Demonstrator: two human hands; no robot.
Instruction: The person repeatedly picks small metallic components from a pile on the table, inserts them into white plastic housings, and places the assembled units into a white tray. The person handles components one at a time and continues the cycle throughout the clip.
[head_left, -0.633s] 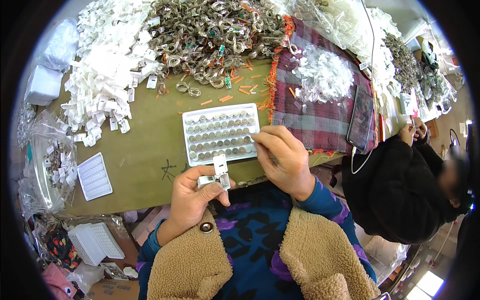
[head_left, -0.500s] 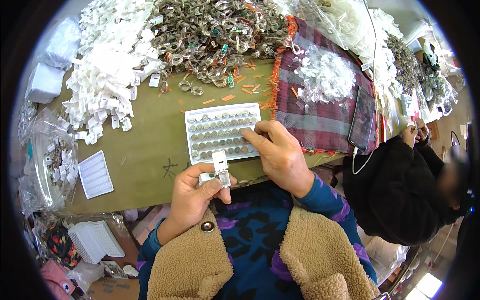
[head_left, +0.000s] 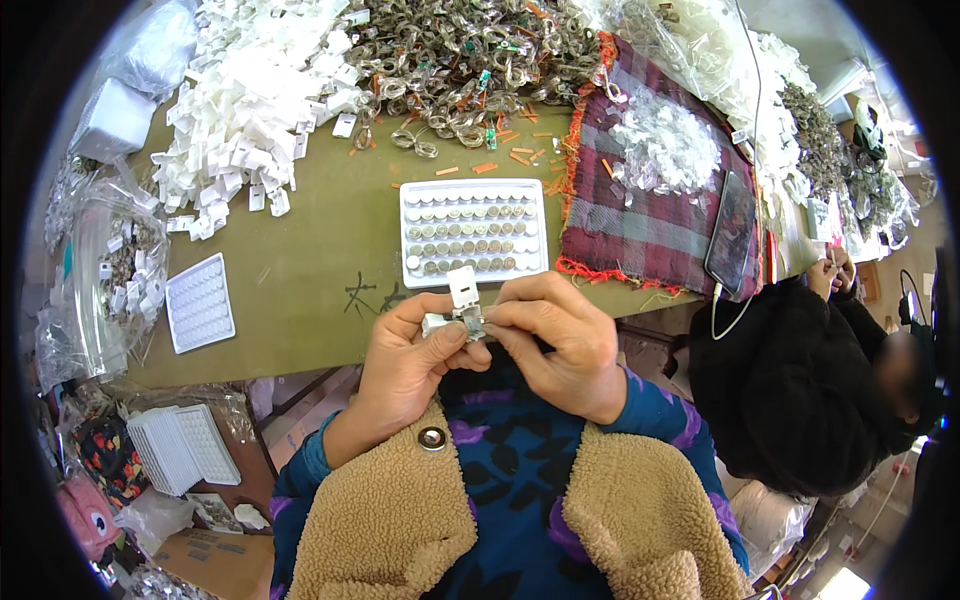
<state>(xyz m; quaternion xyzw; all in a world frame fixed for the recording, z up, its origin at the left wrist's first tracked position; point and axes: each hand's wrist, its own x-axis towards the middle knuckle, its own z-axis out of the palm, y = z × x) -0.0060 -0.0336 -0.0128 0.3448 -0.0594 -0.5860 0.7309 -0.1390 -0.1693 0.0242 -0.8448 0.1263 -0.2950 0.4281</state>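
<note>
My left hand (head_left: 400, 365) is closed round a small white plastic case (head_left: 463, 289) with its flap raised, held just past the table's near edge. From the right, my right hand (head_left: 568, 345) meets it, thumb and forefinger pinched at the case's open side. A small silvery piece, apparently a button cell, is between those fingertips, mostly hidden by them. Just beyond both hands lies a white plastic tray (head_left: 541, 222) holding rows of round silver button cells (head_left: 468, 246).
White plastic cases (head_left: 235, 125) heap at the back left, beside coiled clear cables (head_left: 470, 60). A plaid cloth (head_left: 620, 235) carries clear plastic pieces (head_left: 665, 145) and a phone (head_left: 731, 228). An empty tray (head_left: 200, 303) lies left. A person in black (head_left: 790, 390) works at the right.
My right hand has left the tray of button cells and come back to the white case in my left hand. The view has shifted, so the table's things appear farther right.
</note>
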